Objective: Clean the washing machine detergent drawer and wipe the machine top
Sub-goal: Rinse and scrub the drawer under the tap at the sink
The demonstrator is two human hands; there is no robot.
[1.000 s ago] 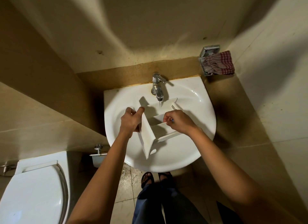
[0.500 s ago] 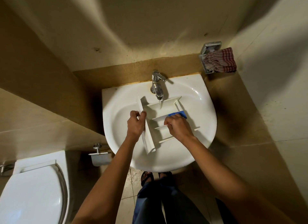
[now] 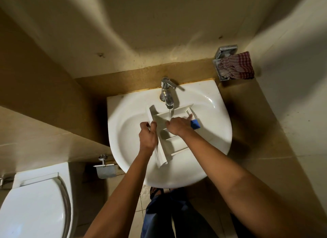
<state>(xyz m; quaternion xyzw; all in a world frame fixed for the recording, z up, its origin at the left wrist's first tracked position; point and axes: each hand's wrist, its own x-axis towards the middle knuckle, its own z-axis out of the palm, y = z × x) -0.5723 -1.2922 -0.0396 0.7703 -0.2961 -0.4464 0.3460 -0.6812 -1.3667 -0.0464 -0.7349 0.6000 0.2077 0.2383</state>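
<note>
fingers of the left hand (image 3: 147, 139) curl round the front panel of the white plastic compartmented detergent drawer (image 3: 163, 153), fingers of the right hand (image 3: 177, 126) bend into its compartments beside a small blue block (image 3: 195, 124), grip on it undeterminable, drawer held inside the white ceramic sink (image 3: 215, 105) under the running chrome tap (image 3: 167, 94).

Quick tally here: one white sink (image 3: 212, 135), one chrome tap (image 3: 167, 94), one white detergent drawer (image 3: 169, 144), one small blue piece (image 3: 195, 124), two hands (left hand (image 3: 147, 137), right hand (image 3: 177, 126)), one checked cloth (image 3: 238, 66), one metal wall holder (image 3: 225, 50), one toilet (image 3: 31, 207), one toilet-roll holder (image 3: 105, 170).
</note>
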